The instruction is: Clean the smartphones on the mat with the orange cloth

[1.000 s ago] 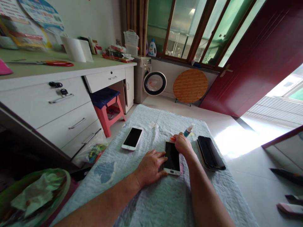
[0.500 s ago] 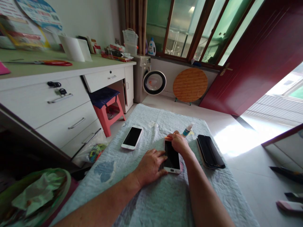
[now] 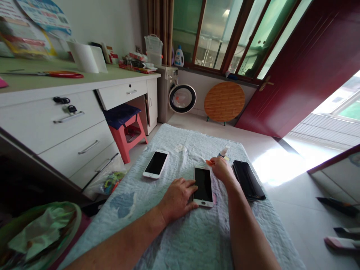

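- Our left hand (image 3: 180,197) rests spread, its grip unclenched, against the nine o'clock edge of the white-framed smartphone (image 3: 203,185) on our cloth-covered desk (image 3: 194,240).
- Our right hand's (image 3: 222,169) grip pinches a small orange piece (image 3: 209,162) near the phone's one o'clock corner.
- We judge the step as working the phone's twelve o'clock end; next calls for steady bracing, light pressure.

Going off the white smartphone (image 3: 203,184) by your hands: your left hand (image 3: 180,195) blocks its left edge. You've got bare quilted cloth (image 3: 194,144) past its top end and toward you between your forearms. Off its top right corner, your right hand (image 3: 222,168), the orange piece (image 3: 209,162) and the spray bottle (image 3: 224,151) crowd things. Farther right, the black smartphone (image 3: 249,180) is another bump.
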